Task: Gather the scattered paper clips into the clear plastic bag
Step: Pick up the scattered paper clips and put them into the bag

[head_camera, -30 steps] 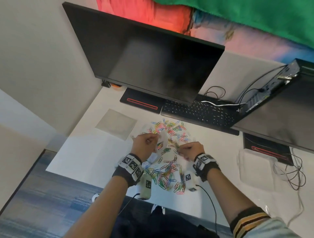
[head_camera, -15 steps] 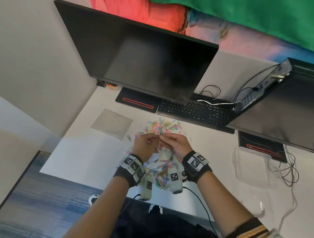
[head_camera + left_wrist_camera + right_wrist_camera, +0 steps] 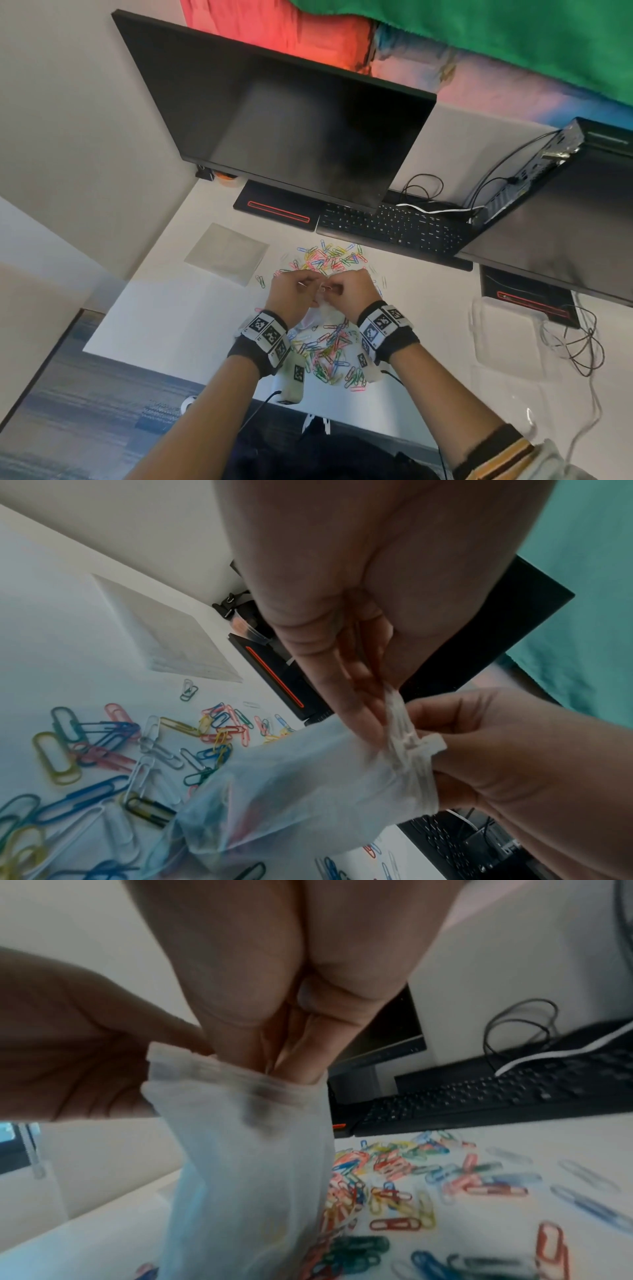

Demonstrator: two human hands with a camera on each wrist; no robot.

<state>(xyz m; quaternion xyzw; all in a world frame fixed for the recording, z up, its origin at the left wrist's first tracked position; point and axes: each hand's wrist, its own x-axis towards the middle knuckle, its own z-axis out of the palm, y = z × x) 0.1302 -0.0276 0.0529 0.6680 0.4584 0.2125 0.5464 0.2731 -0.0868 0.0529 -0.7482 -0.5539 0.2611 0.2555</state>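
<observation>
While most paper clips point(image 3: 330, 257) lie on the counter point(image 3: 178, 308), both hands hold the bag point(image 3: 246, 1150) up.
The left hand point(image 3: 294, 294) pinches one edge of its mouth, and the right hand point(image 3: 349, 291) pushes fingers point(image 3: 291, 1058) inside. A few clips look bagged; lots are left to gather.

Right hand point(image 3: 349, 291) moved left from lower-centre clip pile, now meets left hand point(image 3: 296, 291) mid-frame; both pinch bag point(image 3: 308, 785) mouth, bag lifted off desk.
</observation>
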